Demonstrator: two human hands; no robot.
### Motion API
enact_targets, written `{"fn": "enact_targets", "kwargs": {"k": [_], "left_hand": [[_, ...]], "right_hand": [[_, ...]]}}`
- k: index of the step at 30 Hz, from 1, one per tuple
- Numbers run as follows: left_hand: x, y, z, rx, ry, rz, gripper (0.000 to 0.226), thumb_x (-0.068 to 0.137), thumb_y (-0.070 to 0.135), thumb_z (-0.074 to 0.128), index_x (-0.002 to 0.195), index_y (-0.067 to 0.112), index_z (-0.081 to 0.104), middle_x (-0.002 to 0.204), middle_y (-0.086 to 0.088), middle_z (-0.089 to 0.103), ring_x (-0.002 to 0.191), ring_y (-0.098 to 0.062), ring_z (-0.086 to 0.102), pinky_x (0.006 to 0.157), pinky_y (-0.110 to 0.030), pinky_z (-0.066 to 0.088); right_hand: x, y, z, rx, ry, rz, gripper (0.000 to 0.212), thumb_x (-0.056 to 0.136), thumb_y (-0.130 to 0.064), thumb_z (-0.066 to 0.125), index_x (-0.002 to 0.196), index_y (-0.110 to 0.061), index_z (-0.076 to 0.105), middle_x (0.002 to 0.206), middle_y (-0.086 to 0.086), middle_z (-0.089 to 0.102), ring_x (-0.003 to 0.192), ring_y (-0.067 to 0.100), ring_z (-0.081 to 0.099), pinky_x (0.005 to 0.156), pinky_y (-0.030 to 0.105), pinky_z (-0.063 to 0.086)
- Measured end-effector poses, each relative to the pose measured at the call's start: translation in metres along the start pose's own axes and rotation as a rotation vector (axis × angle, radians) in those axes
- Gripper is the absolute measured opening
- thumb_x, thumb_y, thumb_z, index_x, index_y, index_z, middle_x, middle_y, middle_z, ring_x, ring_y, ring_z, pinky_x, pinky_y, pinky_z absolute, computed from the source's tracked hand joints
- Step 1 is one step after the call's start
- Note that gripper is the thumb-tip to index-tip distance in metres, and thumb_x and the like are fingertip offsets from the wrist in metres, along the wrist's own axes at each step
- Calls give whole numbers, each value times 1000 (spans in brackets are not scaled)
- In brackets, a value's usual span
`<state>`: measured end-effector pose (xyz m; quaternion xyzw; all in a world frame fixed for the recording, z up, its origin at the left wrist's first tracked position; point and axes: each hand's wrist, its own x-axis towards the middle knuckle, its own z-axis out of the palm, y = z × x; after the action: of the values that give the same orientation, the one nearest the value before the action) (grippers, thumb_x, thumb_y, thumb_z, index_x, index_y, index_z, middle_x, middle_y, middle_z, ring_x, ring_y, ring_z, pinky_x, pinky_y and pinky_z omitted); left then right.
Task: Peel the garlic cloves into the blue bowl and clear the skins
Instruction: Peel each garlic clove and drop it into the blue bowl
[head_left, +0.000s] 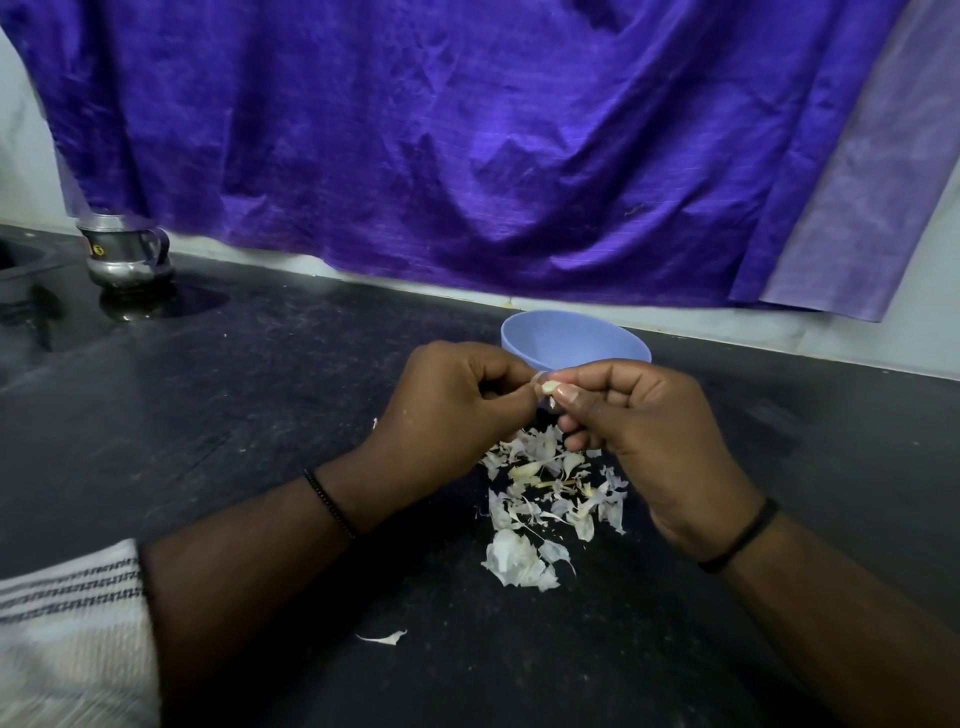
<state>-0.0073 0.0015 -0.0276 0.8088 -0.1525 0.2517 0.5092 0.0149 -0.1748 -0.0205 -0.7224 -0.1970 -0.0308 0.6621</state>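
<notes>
A striped white-and-grey sleeve (67, 613) sits nearest, blurred and cut off at the lower left corner. A single scrap of skin (384, 637) lies alone on the dark counter (260, 415) between the forearms. Above it, the left hand (447, 410) and right hand (660, 431) meet just in front of the blue bowl (571, 340); both have fingers curled, pinching one garlic clove (549, 387) between thumbs and fingertips. Only a pale sliver of the clove shows — how much skin remains on it cannot be told. Each wrist wears a thin black band.

The bowl's near rim is hidden behind the hands, and the part of its inside that shows is bare; whether peeled cloves lie at the bottom cannot be seen. Under the hands, a loose pile of garlic skins (545, 499) spreads across the counter, its far end covered by the fingers.

The counter is black and scuffed with pale specks. At far left stands a steel jug (127, 254) — its reflection shows on the stone beside a dark, hard-to-read recess at the edge. A creased purple cloth (467, 145) hangs over the white wall behind.
</notes>
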Motion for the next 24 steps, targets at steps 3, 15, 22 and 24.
{"fn": "enact_targets", "kwargs": {"k": [3, 15, 22, 24], "left_hand": [[0, 0, 1, 2, 7, -19, 7, 85, 18, 77, 82, 12, 79, 61, 1, 71, 48, -6, 61, 47, -21, 46], [-3, 4, 8, -62, 97, -90, 10, 83, 11, 75, 74, 15, 77, 61, -1, 71, 54, -18, 70, 58, -44, 61], [-1, 6, 7, -177, 89, -172, 16, 84, 6, 73, 69, 11, 73, 58, -7, 69, 52, -22, 68, 53, -36, 58], [0, 7, 7, -240, 77, -198, 14, 85, 3, 72, 72, 6, 72, 60, -10, 69, 51, -22, 67, 51, -35, 56]], "right_hand": [[0, 2, 1, 17, 1, 1, 9, 87, 0, 70, 95, -1, 76, 81, 18, 74, 63, 16, 62, 58, 22, 56], [-1, 3, 5, 67, 21, -9, 10, 88, 4, 67, 93, 1, 75, 73, 11, 74, 60, 15, 62, 54, 18, 53], [1, 3, 2, 101, -15, 16, 12, 90, 0, 65, 97, -2, 74, 78, 11, 73, 65, 17, 62, 57, 19, 52], [1, 4, 2, 120, -50, 38, 12, 91, -4, 64, 97, -6, 75, 85, 11, 74, 70, 16, 62, 63, 24, 53]]}}
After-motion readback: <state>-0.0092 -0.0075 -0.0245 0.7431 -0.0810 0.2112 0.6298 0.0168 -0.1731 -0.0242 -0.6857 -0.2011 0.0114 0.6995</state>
